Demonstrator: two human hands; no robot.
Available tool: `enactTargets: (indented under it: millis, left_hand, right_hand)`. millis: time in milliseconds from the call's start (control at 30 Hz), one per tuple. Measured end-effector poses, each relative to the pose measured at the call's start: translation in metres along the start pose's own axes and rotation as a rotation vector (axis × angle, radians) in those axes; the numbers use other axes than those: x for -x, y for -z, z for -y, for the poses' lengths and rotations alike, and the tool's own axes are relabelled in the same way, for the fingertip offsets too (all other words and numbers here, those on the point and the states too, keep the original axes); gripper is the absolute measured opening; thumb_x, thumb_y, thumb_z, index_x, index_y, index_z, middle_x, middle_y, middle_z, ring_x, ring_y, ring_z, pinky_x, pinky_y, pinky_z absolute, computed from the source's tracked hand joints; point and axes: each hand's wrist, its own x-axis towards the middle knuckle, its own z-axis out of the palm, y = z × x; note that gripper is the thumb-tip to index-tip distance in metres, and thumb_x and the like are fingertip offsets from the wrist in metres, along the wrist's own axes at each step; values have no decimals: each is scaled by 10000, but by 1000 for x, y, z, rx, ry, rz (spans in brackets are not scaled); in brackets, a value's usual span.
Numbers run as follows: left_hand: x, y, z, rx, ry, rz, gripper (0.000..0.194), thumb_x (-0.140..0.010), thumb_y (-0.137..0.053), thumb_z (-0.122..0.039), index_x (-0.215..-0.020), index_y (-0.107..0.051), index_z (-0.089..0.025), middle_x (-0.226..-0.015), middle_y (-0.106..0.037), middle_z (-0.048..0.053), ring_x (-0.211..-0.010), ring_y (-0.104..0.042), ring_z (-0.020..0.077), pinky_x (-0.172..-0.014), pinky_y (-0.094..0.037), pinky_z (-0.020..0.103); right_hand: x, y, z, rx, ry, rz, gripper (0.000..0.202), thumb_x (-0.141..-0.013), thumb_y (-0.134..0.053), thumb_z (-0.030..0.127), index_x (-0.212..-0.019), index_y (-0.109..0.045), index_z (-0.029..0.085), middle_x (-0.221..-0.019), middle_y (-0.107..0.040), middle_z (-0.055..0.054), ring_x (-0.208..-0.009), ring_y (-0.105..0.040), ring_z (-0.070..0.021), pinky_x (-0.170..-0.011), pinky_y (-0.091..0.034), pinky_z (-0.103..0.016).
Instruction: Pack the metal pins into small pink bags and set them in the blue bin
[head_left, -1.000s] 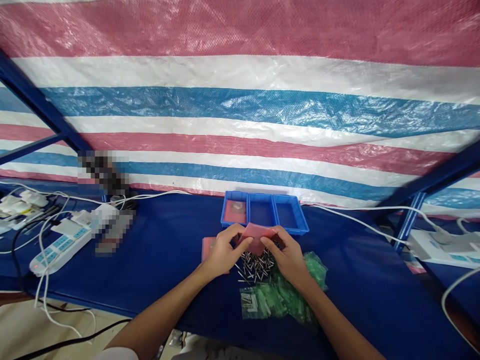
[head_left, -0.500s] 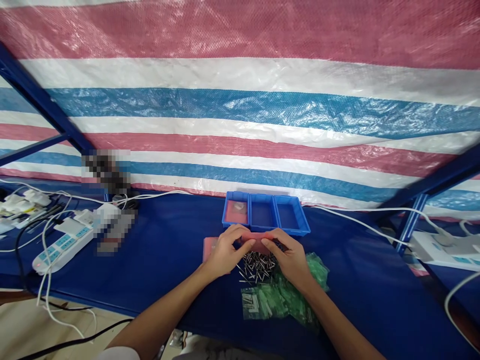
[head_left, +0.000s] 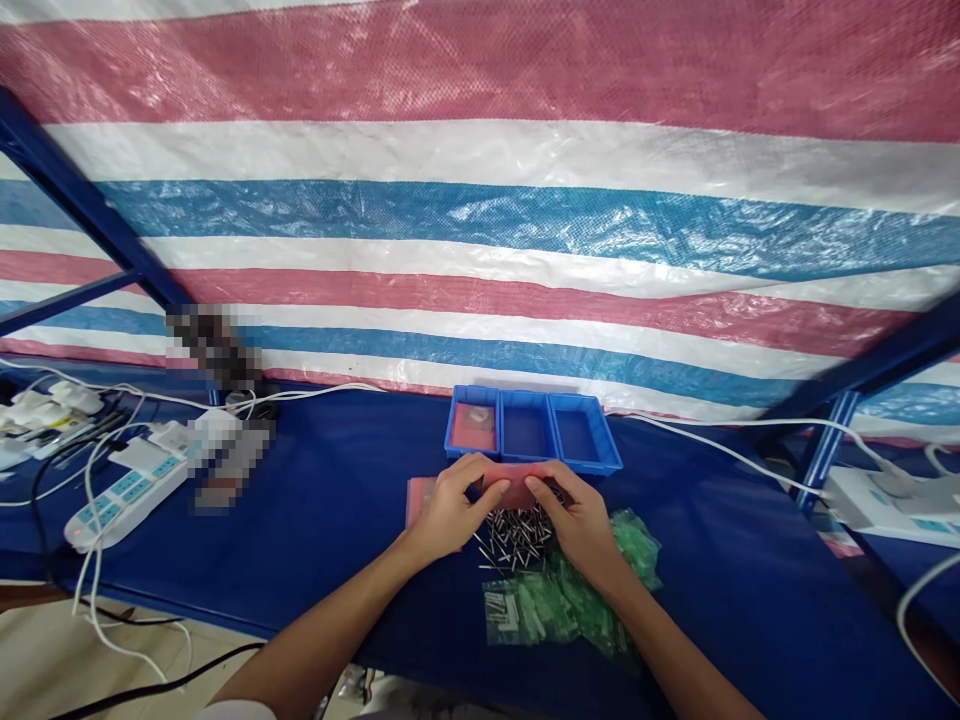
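Note:
A small pink plastic bag [head_left: 511, 486] is stretched between my two hands. My left hand [head_left: 456, 505] pinches its left edge between thumb and fingers, and my right hand [head_left: 577, 510] grips the right edge the same way. Below the bag lies a heap of thin metal pins [head_left: 517, 538], perhaps screws or rivets; their exact kind is too small to tell. More pink bags [head_left: 417, 494] lie flat beside my left hand, which partly covers them. Under my right wrist spreads a pile of green-tinted bags [head_left: 566, 595], one with whitish pieces showing inside.
Three joined blue bins [head_left: 527, 428] stand beyond my hands; the left one holds pink bags. A white power strip [head_left: 124, 490] with cables lies at left, another [head_left: 896, 500] at right. A striped tarp [head_left: 480, 260] hangs behind the blue table [head_left: 330, 480].
Both hands keep their pinch on the pink bag and have barely moved. The whole view has shifted very slightly.

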Motion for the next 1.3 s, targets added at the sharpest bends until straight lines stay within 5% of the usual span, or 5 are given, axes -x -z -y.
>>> enactTargets:
  millis: [367, 1300]
  left_hand:
    - [2, -3, 3, -30, 21, 24, 367, -1067, -571, -434, -827, -668, -174, -789, -639, 20, -734, -565, 160, -701, -440, 274]
    - [3, 0, 2, -63, 96, 4, 327, -1038, -616, -459, -890, -670, -172, -779, -658, 13, -704, -568, 164, -677, -440, 270]
  right_hand:
    - [1, -1, 8, 74, 4, 43, 280, -1087, -514, 428, -1113, -722, 242, -1041, -754, -55, -942, -686, -246, -830, -534, -329]
    - [-1, -4, 3, -68, -51, 39, 221, -1046, -602, 434, -1031, -699, 236, -967, -713, -30, -892, -662, -218, -799, -532, -306]
